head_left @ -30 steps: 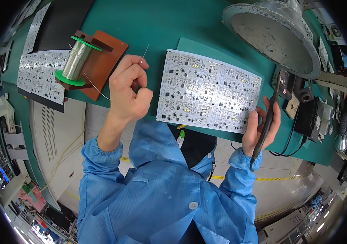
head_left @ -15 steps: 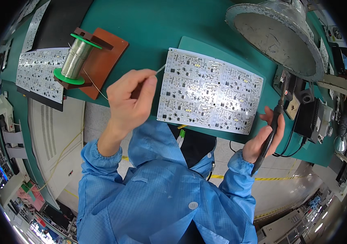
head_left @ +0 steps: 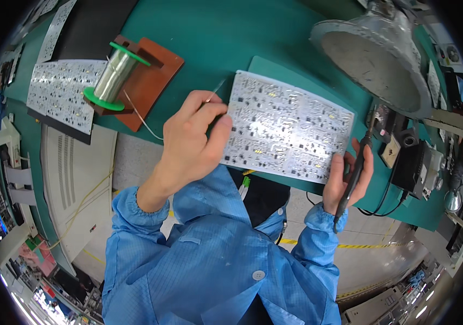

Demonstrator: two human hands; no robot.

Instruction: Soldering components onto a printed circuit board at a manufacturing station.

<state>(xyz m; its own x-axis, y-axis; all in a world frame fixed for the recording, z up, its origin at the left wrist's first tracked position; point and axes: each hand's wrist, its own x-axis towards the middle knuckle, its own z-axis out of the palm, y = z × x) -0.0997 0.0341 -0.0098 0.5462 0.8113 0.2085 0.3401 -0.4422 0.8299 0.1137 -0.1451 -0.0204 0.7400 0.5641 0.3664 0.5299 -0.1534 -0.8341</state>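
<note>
A white circuit board panel [head_left: 291,127], dotted with small components, lies on the green bench mat in front of me. My left hand [head_left: 191,138] is at its left edge, thumb by the board, fingers curled round a thin solder wire [head_left: 219,86] whose end sticks out past the forefinger. In my right hand [head_left: 340,181] a black soldering iron [head_left: 356,176] points up and away, its tip end near a small box at the right. The fingertips of that hand are by the board's lower right corner; whether they touch it I cannot tell.
At the left, a solder spool [head_left: 115,76] with green flanges sits on a brown stand [head_left: 161,67]. Another board panel [head_left: 60,95] lies beyond it. A metal lamp-like hood [head_left: 372,65] hangs at the upper right. Below it stands a black soldering station [head_left: 409,165] with a cable.
My left hand has moved right, up to the board's left edge, with the solder wire. My right hand has come in toward the board's lower right corner, still gripping the iron.
</note>
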